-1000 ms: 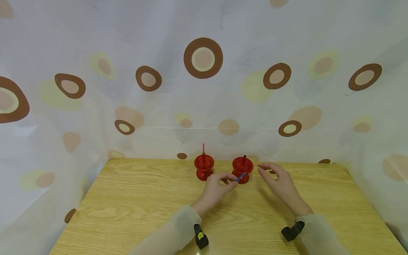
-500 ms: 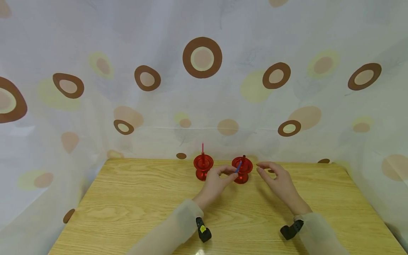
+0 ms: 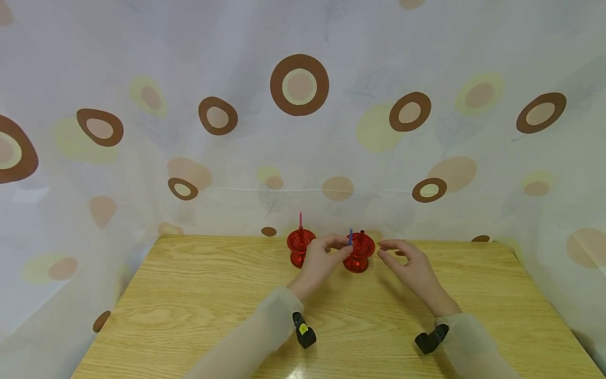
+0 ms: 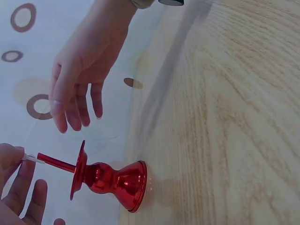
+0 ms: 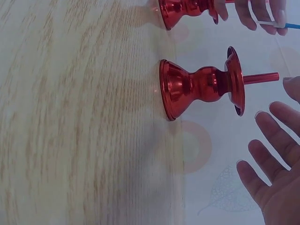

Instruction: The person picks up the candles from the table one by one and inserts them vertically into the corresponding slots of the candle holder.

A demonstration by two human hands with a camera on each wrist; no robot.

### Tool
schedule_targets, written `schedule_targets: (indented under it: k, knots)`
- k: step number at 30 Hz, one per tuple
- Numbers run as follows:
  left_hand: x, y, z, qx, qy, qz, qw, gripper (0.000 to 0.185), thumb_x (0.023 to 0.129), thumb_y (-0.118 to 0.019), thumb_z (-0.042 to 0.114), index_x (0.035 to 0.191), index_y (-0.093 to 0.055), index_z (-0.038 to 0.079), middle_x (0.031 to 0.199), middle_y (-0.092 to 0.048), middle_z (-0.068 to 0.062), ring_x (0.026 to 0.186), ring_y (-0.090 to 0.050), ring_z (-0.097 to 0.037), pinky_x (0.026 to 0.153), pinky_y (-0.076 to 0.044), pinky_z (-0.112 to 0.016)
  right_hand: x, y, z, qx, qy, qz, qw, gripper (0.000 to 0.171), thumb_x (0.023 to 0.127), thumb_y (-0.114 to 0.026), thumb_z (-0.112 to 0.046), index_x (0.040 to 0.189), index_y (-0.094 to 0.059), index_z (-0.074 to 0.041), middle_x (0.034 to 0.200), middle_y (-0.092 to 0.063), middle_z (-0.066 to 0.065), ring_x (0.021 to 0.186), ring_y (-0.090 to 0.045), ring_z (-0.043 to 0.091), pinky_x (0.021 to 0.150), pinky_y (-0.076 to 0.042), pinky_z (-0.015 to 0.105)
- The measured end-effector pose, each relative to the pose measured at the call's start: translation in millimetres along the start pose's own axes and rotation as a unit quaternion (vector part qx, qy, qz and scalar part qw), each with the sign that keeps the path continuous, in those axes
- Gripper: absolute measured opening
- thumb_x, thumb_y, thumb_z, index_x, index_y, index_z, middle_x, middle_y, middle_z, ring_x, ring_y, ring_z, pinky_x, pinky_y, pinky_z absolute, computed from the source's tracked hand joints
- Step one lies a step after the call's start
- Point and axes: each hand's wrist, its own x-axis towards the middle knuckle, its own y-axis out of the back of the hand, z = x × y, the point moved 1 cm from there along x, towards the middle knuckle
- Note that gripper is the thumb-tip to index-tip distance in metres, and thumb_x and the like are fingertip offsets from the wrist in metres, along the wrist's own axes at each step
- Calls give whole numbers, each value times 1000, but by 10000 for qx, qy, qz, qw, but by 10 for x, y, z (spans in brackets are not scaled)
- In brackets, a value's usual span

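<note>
My left hand (image 3: 322, 260) pinches a thin blue candle (image 3: 351, 237) upright between thumb and fingertips, just left of the right-hand red candlestick (image 3: 356, 264). A white base (image 5: 266, 22) shows at the candle's lower end in the right wrist view. That candlestick has a wide dish and a bare central tube (image 5: 261, 78). My right hand (image 3: 418, 269) hovers at its right side, fingers loosely bent and holding nothing. Behind my left hand stands a matching red candlestick (image 3: 297, 258), partly covered, with a pink candle (image 3: 300, 219) upright in its tube.
Both candlesticks stand near the back edge of a wooden table (image 3: 213, 295). A pale sheet with brown rings (image 3: 300, 147) hangs behind and along both sides. Small black cameras are strapped at both wrists.
My left hand has risen and moved slightly forward. The blue candle has turned from a slant to upright, still pinched. My right hand has barely moved.
</note>
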Motion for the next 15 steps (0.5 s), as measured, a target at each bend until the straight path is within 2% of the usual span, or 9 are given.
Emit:
schedule_targets:
  k: [4,7,11,15]
  knots:
    - [34,15,45,83,40,-32,10000,21,98,-74,20,114,-78,8,108,-77,2,108,-66,-14,107,-44,-58,8,-8,-1,31,-25,-14,10000,29,102,-69,-22,127,-72,-7,123,-72,10,115,-63,28,95,-52,52]
    - [70,23,55,105,15,-75,9999,21,98,-74,21,114,-78,8,109,-77,2,107,-65,-13,106,-45,-57,20,-15,3,43,-14,8,10000,29,102,-70,-22,126,-72,-7,124,-72,11,115,-63,27,95,-53,47]
    - [120,25,72,140,-11,-149,9998,22,99,-74,23,116,-78,10,111,-77,3,107,-64,-11,103,-48,-46,45,-20,15,-1,-29,-6,10000,29,102,-70,-23,126,-72,-6,125,-72,11,116,-63,28,95,-52,40]
    - [167,28,91,163,-17,-194,9997,22,100,-73,25,116,-78,12,111,-76,4,107,-63,-10,101,-49,-37,61,-24,25,59,-40,-121,9999,32,102,-70,-23,129,-71,-5,129,-70,14,119,-62,34,98,-52,51]
